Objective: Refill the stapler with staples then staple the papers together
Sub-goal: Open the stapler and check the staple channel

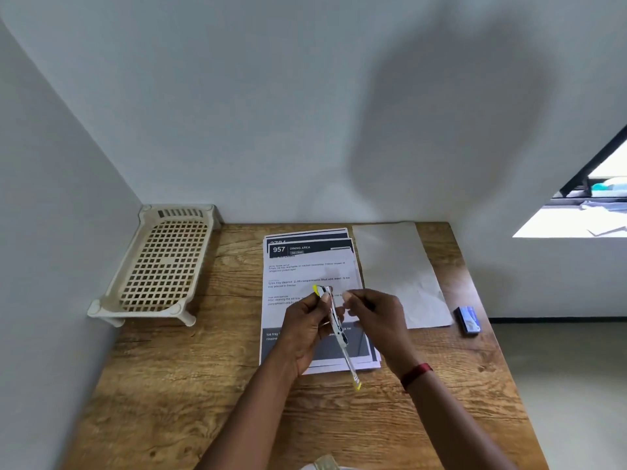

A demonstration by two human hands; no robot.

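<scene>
My left hand (pixel 307 329) holds a slim white and yellow stapler (pixel 336 329) above the printed papers (pixel 307 269), with its staple tray slid out toward me. My right hand (pixel 375 312) is just right of the stapler's top, fingers pinched together near it; whether they hold staples is too blurred to tell. The stack of printed papers lies in the middle of the wooden desk (pixel 210 378). A small blue staple box (pixel 469 319) sits at the desk's right edge.
A beige plastic lattice rack (pixel 159 262) stands in the back left corner against the wall. A blank white sheet (pixel 400 269) lies right of the printed stack. The desk's right edge drops off to the floor beside the staple box.
</scene>
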